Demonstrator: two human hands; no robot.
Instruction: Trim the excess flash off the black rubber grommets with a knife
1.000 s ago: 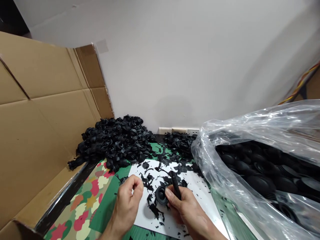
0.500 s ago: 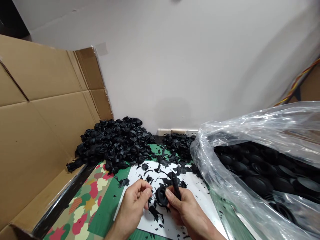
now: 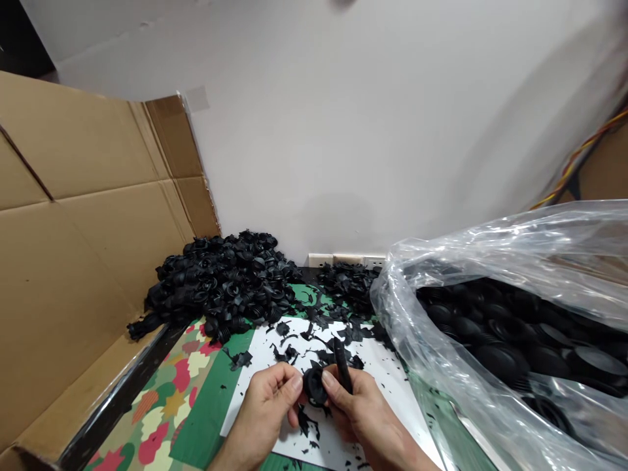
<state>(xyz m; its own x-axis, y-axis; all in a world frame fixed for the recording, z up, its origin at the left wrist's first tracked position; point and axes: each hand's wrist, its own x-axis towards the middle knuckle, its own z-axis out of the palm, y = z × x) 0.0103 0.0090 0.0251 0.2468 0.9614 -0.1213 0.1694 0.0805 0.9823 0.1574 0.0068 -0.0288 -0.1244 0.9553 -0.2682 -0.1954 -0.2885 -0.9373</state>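
Note:
My right hand (image 3: pixel 360 412) grips a round black rubber part (image 3: pixel 314 384) together with a thin black tool (image 3: pixel 342 364) that sticks up past the thumb. My left hand (image 3: pixel 267 409) is closed in a pinch, its thumb and fingertips touching the left edge of the same rubber part. Both hands hover over a white sheet (image 3: pixel 387 386) littered with black rubber trimmings (image 3: pixel 307 422).
A heap of black ribbed rubber parts (image 3: pixel 220 281) lies at the back left against a brown cardboard wall (image 3: pixel 73 261). A smaller pile of scraps (image 3: pixel 350 281) sits by the wall sockets. A clear plastic bag (image 3: pixel 490 314) of black rubber parts fills the right. A flowered mat (image 3: pixel 167 399) covers the table.
My left hand has moved right from a spot apart from the rubber part to pinching its edge. My right hand has stayed put with the part and the tool.

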